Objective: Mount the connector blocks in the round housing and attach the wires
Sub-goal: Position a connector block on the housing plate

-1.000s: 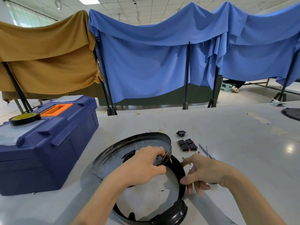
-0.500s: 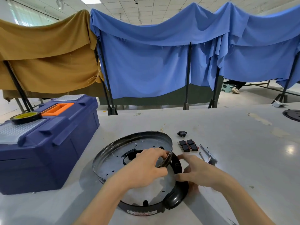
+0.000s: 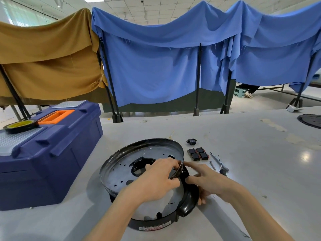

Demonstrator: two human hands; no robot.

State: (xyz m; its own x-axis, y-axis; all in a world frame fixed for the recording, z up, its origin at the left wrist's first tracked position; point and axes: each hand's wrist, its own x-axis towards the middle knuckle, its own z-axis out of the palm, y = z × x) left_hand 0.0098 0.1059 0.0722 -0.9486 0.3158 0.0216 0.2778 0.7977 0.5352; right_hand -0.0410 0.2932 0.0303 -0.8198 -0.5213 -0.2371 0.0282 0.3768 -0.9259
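Both our hands work at the round housing [image 3: 152,221] near the counter's [image 3: 243,153] front edge. Our left hand [image 3: 156,180] pinches the rim of the tilted metal pan [image 3: 121,171] that sits half out of the black shell; our right hand [image 3: 206,180] is spread against the shell's outer wall beside it. Just beyond lie four connector blocks [image 3: 198,153], one separate black socket [image 3: 191,141] and two screwdrivers [image 3: 219,163]; none looks mounted yet. We see no wires clearly. The thin pan edge could slip from the pinch and drop askew, or an elbow swing could scatter the small blocks. Farther left stands the blue toolbox [image 3: 52,150].
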